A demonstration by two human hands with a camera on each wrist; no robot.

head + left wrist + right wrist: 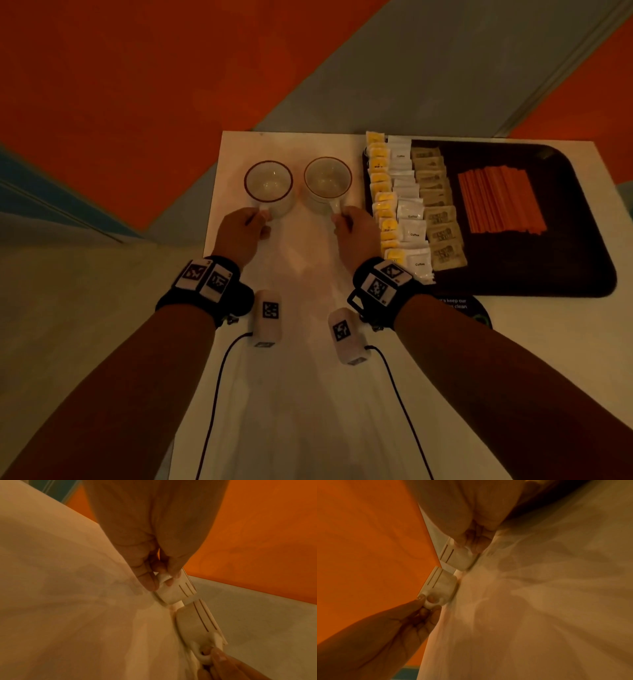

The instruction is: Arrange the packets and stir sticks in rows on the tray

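While left hand (239, 233) is pinching left cup (269, 186) handle and right hand (356, 233) is pinching right cup (327, 181) handle, packets (407, 205) and stir sticks (500, 198) are lying in rows on tray (582, 274), far right. Risk: right cup sitting just beside tray, likely nudging yellow row if swung rightward; cups clinking.

Bare forearms end in black wrist straps (205, 291) topped with white blocks printed with black square codes, while white tagged pods (266, 317) trail thin black cables (214, 404).
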